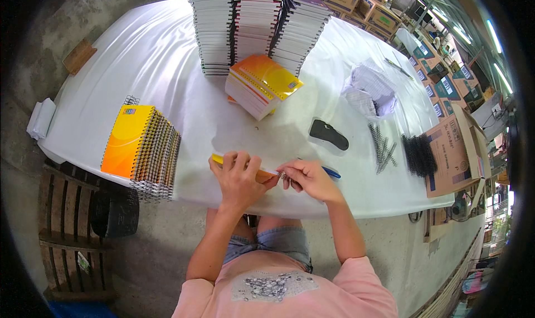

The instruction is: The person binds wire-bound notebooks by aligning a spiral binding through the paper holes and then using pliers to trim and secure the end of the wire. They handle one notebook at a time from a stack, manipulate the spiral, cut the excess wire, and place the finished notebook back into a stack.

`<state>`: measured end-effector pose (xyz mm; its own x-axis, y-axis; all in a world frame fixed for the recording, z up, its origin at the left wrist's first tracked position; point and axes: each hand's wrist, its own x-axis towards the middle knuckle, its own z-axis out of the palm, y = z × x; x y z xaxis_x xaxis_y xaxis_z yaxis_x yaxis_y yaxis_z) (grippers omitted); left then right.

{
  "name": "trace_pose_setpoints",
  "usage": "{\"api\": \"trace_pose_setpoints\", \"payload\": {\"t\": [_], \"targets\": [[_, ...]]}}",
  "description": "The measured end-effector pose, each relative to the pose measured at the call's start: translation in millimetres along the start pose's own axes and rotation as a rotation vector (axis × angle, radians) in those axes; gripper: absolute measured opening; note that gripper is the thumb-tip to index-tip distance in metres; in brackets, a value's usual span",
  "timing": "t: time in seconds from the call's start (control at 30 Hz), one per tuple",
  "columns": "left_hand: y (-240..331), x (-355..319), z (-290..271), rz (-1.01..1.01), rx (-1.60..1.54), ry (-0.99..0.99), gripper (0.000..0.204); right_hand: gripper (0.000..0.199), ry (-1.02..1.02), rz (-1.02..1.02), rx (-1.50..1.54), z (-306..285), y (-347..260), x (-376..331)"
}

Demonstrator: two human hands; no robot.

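Note:
My left hand (239, 179) is closed round a thin yellow and orange notebook (264, 176) at the table's near edge, thumb and fingers pressing on its covers. At the notebook's right end, my right hand (307, 179) pinches a small wiry piece, apparently the end of a spiral wire; its fingers hide most of it. Partly behind the right hand shows a blue handle (332, 172) of some tool. On the left stands a pile of yellow-orange notebooks (127, 142) with wire spirals. Beyond my hands lies a stack of punched yellow-covered notebooks (259, 84), with no spirals showing.
Tall notebook stacks (212, 45) stand at the far side. A black elongated flat object (329, 134) lies right of centre. Further right are loose spiral coils (381, 148), a dense bundle of black coils (419, 155), an open carton (452, 156) and a crumpled white bag (368, 87).

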<state>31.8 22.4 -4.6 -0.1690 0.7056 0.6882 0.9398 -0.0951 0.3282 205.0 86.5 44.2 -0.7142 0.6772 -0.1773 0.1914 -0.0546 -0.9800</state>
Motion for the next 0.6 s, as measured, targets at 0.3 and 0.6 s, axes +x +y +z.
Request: {"api": "trace_pose_setpoints", "payload": {"t": [0.3,0.6], "targets": [[-10.9,-0.1,-4.0,0.063,-0.016,-0.109,0.044,0.024,0.178,-0.316,-0.605,2.8,-3.4,-9.4],[-15.6,4.5,-14.3,0.027,-0.167,-0.100,0.046,0.028,0.712,0.061,-1.138,-96.5,34.5,10.3]]}}
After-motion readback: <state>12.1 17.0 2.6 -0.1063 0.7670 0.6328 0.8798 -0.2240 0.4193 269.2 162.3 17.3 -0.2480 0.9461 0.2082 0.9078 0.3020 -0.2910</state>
